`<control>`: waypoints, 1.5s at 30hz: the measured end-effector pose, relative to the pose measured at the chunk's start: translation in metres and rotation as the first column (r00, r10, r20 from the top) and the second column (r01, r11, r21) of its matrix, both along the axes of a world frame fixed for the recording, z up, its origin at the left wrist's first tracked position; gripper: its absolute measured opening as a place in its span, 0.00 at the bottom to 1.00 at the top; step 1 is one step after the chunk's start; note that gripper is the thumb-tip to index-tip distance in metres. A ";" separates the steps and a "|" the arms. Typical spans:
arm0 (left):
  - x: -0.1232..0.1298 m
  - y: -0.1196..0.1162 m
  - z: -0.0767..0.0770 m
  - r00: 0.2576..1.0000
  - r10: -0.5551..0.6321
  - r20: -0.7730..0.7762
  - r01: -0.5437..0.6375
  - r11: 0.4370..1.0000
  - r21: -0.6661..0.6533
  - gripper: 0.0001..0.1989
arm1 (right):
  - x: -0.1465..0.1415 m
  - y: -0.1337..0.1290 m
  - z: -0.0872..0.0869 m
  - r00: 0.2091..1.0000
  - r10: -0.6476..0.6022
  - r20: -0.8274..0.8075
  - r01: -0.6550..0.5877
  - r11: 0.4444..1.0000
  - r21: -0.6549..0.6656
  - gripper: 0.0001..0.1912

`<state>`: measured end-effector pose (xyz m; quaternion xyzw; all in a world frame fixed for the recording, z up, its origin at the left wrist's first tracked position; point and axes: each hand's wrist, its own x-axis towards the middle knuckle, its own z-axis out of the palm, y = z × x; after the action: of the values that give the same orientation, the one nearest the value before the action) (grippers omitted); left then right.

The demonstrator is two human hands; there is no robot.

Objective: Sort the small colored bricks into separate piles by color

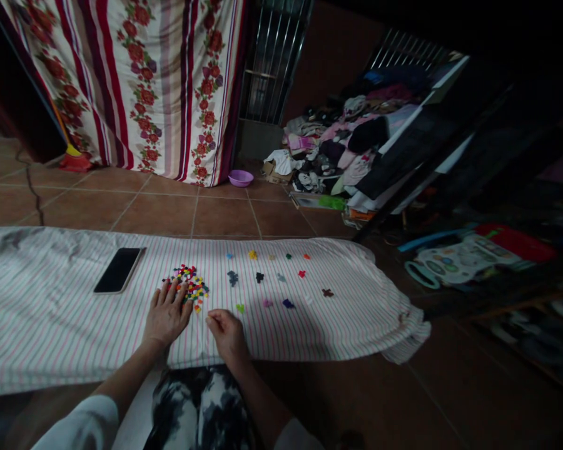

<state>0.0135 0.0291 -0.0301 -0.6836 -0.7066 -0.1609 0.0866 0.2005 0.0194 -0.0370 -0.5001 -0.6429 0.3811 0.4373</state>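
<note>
We count two hands, one left hand (167,314) and one right hand (228,336). We see one mixed heap of small coloured pieces (197,289), too crowded for us to number singly, and fourteen single-colour groups (233,278). We also find one smartphone (118,270), one striped cloth (56,312), one floral curtain (171,94), one purple basin (241,179) and one red dustpan (76,162).

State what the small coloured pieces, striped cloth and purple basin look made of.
Small coloured pieces: probably plastic, given bright solid colours; finish unclear.
Striped cloth: matte fabric, perhaps cotton, creased and draping.
Purple basin: likely smooth plastic, by its even colour.
</note>
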 end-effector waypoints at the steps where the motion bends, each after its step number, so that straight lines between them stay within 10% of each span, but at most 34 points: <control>1: 0.000 0.000 0.000 1.000 0.006 0.004 -0.006 1.000 0.001 0.28 | 0.003 0.002 0.003 1.000 0.003 0.000 -0.003 1.000 -0.003 0.08; 24: -0.002 0.004 -0.008 1.000 -0.009 -0.027 0.011 0.998 0.067 0.28 | 0.068 0.142 0.016 0.871 -0.235 -0.432 0.181 0.970 -0.161 0.19; 31: -0.002 0.005 -0.010 0.999 -0.018 -0.029 0.021 0.995 0.095 0.27 | 0.095 0.192 0.021 0.948 -0.306 0.090 0.308 0.951 -0.011 0.11; 36: -0.002 0.004 -0.008 0.999 -0.024 -0.024 0.026 0.996 0.087 0.27 | 0.099 0.221 0.025 0.759 -0.300 0.578 0.298 0.949 0.102 0.17; 45: -0.002 0.004 -0.007 1.000 -0.023 -0.006 0.024 0.996 0.090 0.27 | 0.091 0.233 0.020 0.662 -0.191 0.724 0.181 0.979 0.092 0.19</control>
<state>0.0117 0.0328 -0.0369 -0.6877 -0.6903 -0.1920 0.1170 0.2910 0.2520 -0.0168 -0.6707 -0.7113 0.1001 0.1847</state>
